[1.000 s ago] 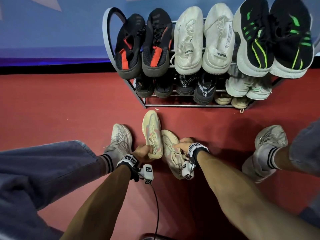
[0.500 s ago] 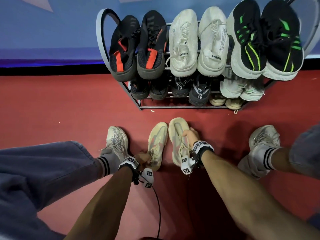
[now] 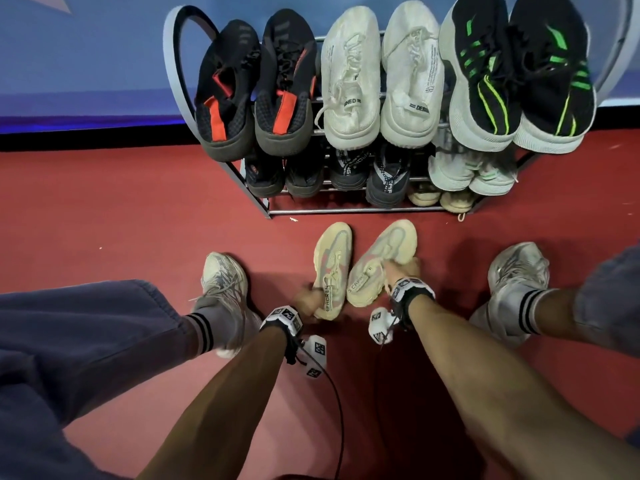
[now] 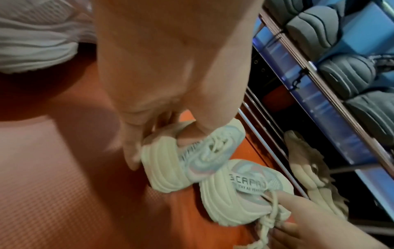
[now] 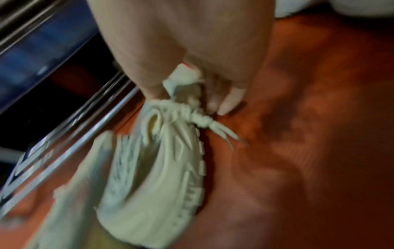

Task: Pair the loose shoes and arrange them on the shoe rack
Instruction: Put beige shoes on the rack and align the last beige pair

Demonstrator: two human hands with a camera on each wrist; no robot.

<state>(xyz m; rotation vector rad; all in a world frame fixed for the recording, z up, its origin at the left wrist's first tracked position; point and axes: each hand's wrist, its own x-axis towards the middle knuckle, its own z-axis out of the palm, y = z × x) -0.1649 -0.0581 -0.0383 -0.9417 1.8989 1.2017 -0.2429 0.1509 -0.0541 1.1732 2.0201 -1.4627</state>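
Note:
Two cream shoes with pink and grey panels sit on the red floor just in front of the shoe rack (image 3: 346, 211). My left hand (image 3: 310, 303) grips the heel of the left shoe (image 3: 333, 261), thumb inside the collar in the left wrist view, where the hand (image 4: 170, 134) holds that shoe (image 4: 192, 161). My right hand (image 3: 403, 270) pinches the right shoe (image 3: 381, 258) by its tongue and laces; its toe points up and to the right. In the blurred right wrist view that hand (image 5: 192, 87) holds this shoe (image 5: 162, 168).
The rack's top tier holds a black-and-red pair (image 3: 256, 88), a white pair (image 3: 381, 74) and a black-and-green pair (image 3: 519, 71). Lower tiers hold dark pairs, a mint pair (image 3: 471, 171) and a cream pair (image 3: 440, 199). My feet in grey sneakers (image 3: 225, 282) (image 3: 516, 271) flank the shoes.
Both cream shoes have slid right and nearer the rack, side by side. The right shoe's toe has swung out to the right. Both hands kept their hold.

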